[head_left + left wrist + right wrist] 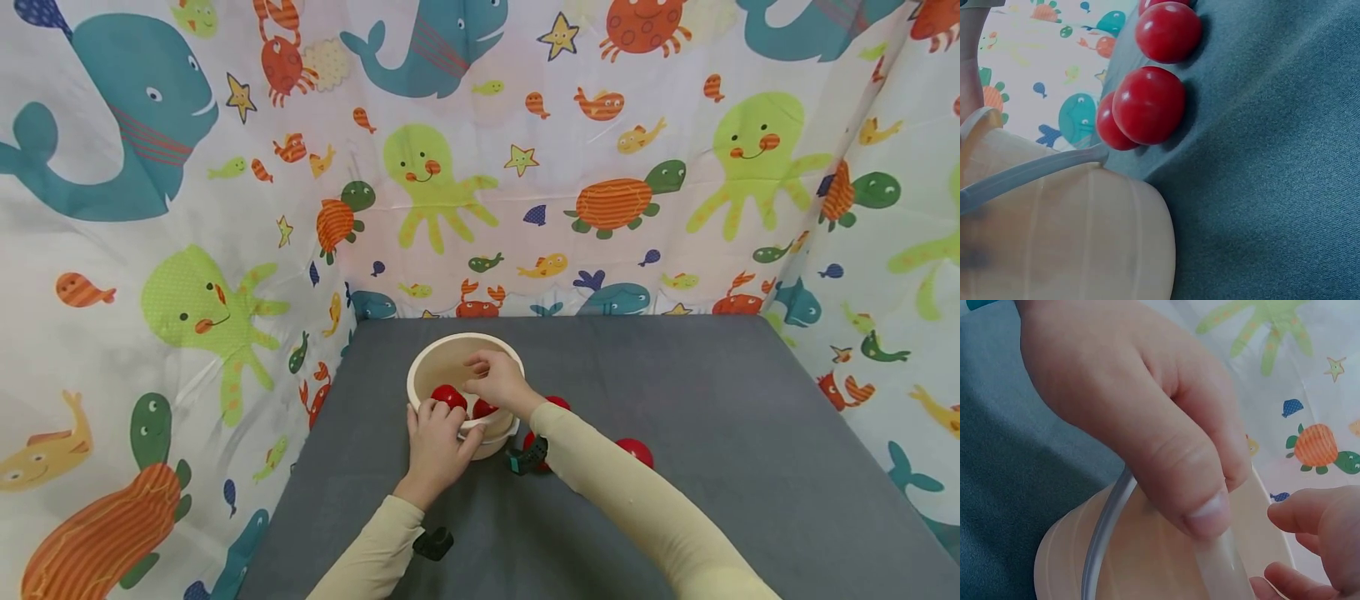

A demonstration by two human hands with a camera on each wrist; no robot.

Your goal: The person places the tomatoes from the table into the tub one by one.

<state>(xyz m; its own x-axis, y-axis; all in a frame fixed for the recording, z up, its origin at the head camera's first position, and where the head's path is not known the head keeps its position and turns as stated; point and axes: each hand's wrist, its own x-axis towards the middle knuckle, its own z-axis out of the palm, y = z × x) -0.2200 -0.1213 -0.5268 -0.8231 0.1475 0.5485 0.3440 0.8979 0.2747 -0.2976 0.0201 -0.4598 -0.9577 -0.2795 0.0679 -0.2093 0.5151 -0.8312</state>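
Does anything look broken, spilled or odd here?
Nothing stands out. The bucket shows no visible damage, and the red balls beside it rest on the grey cloth; nothing looks spilled.

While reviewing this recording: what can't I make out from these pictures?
Total of red balls inside the bucket, head view: left hand and rim block the bottom.
Rest of the right hand, right wrist view: cut off by the right edge.
Rightmost table ball, head view: partly behind the right sleeve.
Topmost ball, left wrist view: top edge.
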